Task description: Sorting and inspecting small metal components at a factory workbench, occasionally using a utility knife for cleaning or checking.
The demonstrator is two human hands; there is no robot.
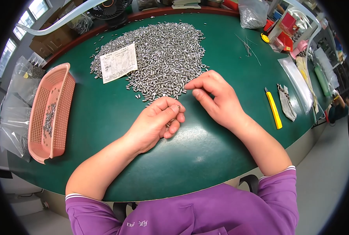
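A wide heap of small shiny metal cylindrical parts [170,51] covers the far middle of the table. My left hand [155,121] is curled closed in front of the heap, palm turned inward. Bits of small metal parts [168,125] show between its fingers; how many it holds is hidden. To its right is my right hand [219,98], with the index finger stretched to the heap's near right edge. Its thumb stands apart from that finger and the other fingers are bent under; nothing shows between thumb and finger. A printed paper slip [119,62] lies on the heap's left side.
On the left stands a pink perforated basket [61,129] with some metal parts inside, beside clear plastic bags [16,117]. A yellow utility knife [274,109] lies at right near a grey cloth-like piece [286,103]. Thin wires [248,47] lie farther back; a black fan [110,9] stands behind.
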